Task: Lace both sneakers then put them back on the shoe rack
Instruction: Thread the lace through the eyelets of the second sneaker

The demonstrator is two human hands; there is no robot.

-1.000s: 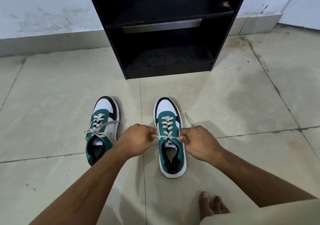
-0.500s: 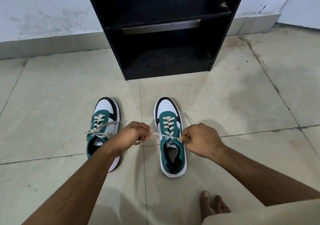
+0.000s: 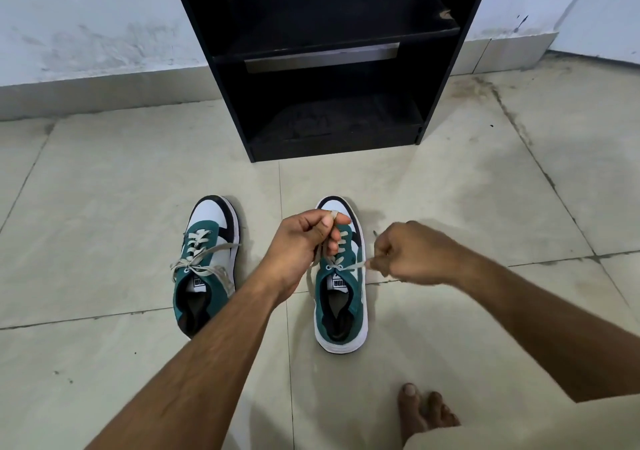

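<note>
The left hand (image 3: 304, 242) is raised above the front part of the right sneaker (image 3: 341, 276), and its thumb and fingers are pinched together on one end of the beige lace (image 3: 317, 262), which wraps over the forefinger and hangs down from the pinch to the top eyelets. The right hand (image 3: 405, 252) is closed on the other end of the same lace, just to the right of the eyelets, and pulls it sideways, so this end runs almost flat from the shoe to the fist. The sneaker under the two grips is green, white and black, and it stands flat on the tiled floor (image 3: 450, 207), with its toe pointing away from the person. On the far side of the left hand from it, the left sneaker (image 3: 206, 262) stands on the floor too, parallel, with its lace already tied in a bow. Beyond both hands stands the black shoe rack (image 3: 332, 62), against the wall (image 3: 86, 24); its shelves hold no shoes. Below the right forearm, a bare foot (image 3: 422, 411) rests on the tiles.
</note>
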